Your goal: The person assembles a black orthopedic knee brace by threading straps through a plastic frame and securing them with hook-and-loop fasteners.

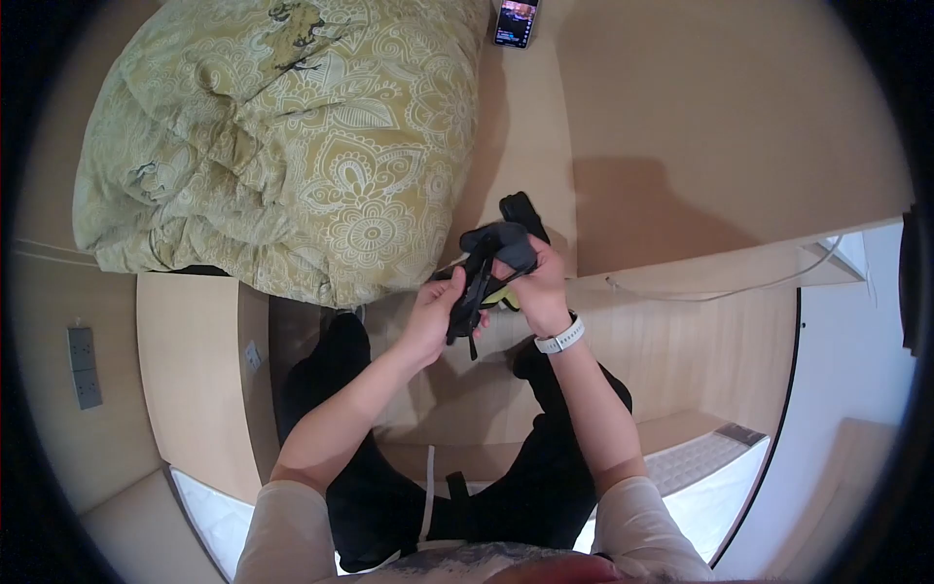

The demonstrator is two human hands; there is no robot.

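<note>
Both my hands hold a bundle of black straps and dark grey fabric (478, 271) in front of me, above my knees. My left hand (433, 313) closes on its left side, thumb on top. My right hand (542, 284), with a pale watch (559, 335) on the wrist, grips the right side, fingers curled around the grey part. A thin black strap end hangs from the bundle. Beneath my right hand a yellow-green edge (508, 301) shows; what it belongs to is hidden. Just beyond the bundle is a black oblong object (523, 214); I cannot tell whether they are joined.
A bulky yellow-green patterned quilt (370, 165) fills the far left. A lit phone (516, 22) stands at the far edge. To the right is a wooden panel (700, 127) with a pale cable (720, 295) beneath it. A wooden cabinet (199, 360) stands at left.
</note>
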